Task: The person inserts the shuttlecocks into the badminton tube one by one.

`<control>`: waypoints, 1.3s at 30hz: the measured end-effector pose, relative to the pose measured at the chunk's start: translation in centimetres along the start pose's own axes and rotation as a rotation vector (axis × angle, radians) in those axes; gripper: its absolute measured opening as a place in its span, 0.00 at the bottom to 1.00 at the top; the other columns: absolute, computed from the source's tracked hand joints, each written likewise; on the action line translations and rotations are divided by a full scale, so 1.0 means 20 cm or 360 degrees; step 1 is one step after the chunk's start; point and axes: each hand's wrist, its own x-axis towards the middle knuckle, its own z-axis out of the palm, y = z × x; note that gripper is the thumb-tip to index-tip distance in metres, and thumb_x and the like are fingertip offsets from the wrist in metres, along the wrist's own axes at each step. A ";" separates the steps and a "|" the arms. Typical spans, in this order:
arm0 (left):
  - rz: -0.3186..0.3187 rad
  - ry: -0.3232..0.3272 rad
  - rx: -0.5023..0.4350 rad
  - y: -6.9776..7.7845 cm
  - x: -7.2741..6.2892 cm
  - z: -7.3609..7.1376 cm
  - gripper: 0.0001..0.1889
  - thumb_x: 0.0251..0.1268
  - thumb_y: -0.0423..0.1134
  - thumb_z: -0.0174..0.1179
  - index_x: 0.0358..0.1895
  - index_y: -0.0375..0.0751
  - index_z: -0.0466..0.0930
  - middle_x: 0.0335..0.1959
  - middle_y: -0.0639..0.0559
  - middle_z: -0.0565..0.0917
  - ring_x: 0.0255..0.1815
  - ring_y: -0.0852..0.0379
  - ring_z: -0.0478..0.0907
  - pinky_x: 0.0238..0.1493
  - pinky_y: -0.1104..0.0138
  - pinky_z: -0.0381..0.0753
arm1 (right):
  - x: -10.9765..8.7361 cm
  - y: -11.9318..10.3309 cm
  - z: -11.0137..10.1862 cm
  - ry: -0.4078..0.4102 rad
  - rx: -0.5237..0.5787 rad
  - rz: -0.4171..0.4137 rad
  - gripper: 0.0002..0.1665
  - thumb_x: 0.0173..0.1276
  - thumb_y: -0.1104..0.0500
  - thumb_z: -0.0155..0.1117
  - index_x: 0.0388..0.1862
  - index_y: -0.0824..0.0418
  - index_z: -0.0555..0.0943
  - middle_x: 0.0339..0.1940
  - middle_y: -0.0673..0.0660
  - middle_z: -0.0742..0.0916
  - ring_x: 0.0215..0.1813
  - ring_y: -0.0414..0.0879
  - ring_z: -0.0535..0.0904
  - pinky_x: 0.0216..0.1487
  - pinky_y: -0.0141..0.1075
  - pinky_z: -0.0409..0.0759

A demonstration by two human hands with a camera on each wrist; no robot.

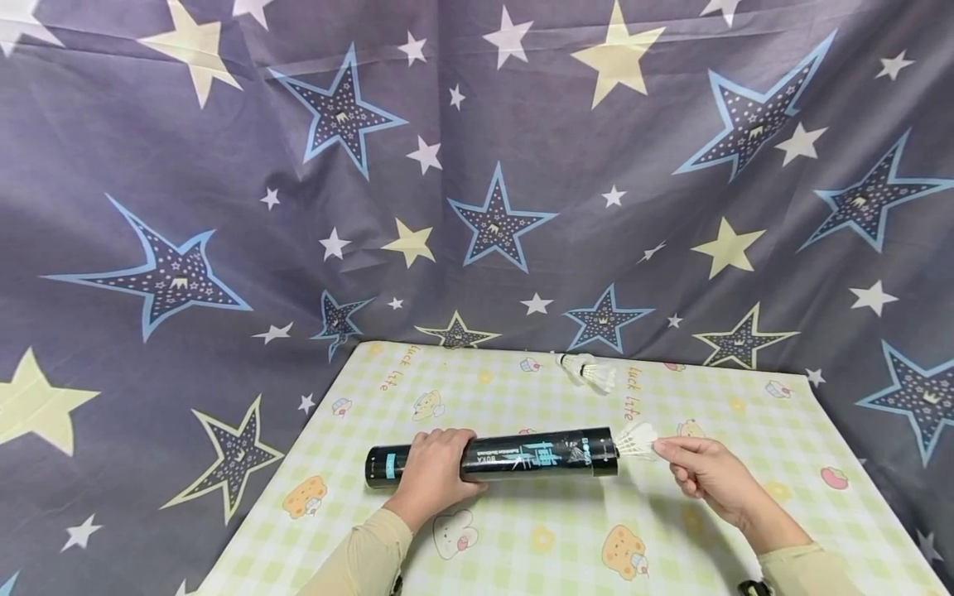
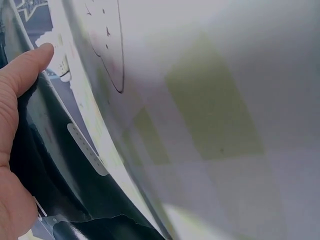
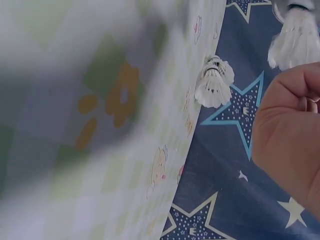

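Observation:
A black shuttlecock tube [image 1: 537, 454] with blue and white lettering lies sideways, its right end open. My left hand [image 1: 436, 470] grips it near its left end, and the left wrist view shows the thumb [image 2: 30, 67] along the dark tube [image 2: 65, 165]. At the open end, my right hand [image 1: 708, 476] pinches a white shuttlecock [image 1: 637, 439] by its feather skirt. The cork end points into the tube mouth and is hidden there in the head view. In the right wrist view the pinched shuttlecock [image 3: 297, 37] shows above the right hand [image 3: 292, 120].
Shuttlecocks [image 1: 592, 372] lie together at the table's back edge, also visible as a white cluster [image 3: 214, 82] in the right wrist view. A green-checked cloth with cartoon prints covers the table [image 1: 544, 538]. Behind it hangs a dark curtain [image 1: 402, 190] with stars.

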 end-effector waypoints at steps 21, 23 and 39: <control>-0.0015 -0.0038 -0.0014 0.00 0.01 0.00 0.44 0.38 0.67 0.84 0.61 0.52 0.82 0.53 0.56 0.91 0.49 0.54 0.86 0.53 0.55 0.77 | 0.05 0.03 0.23 -0.0414 0.0112 -0.0056 0.19 0.90 0.51 0.46 0.43 0.50 0.84 0.19 0.40 0.80 0.18 0.31 0.71 0.24 0.26 0.70; -0.0012 -0.0045 -0.0011 0.00 0.00 0.00 0.44 0.39 0.67 0.84 0.62 0.52 0.82 0.53 0.56 0.90 0.50 0.54 0.85 0.54 0.55 0.77 | 0.05 0.03 0.23 -0.0462 0.0114 -0.0063 0.20 0.90 0.51 0.45 0.41 0.49 0.83 0.20 0.40 0.80 0.18 0.31 0.72 0.24 0.26 0.70; 0.0011 0.0027 -0.0040 -0.01 0.01 0.00 0.43 0.39 0.65 0.85 0.62 0.53 0.81 0.54 0.56 0.90 0.51 0.54 0.85 0.54 0.55 0.77 | 0.03 0.01 0.33 -0.0250 0.0020 -0.0007 0.15 0.84 0.54 0.59 0.64 0.54 0.82 0.12 0.40 0.76 0.13 0.30 0.69 0.16 0.25 0.68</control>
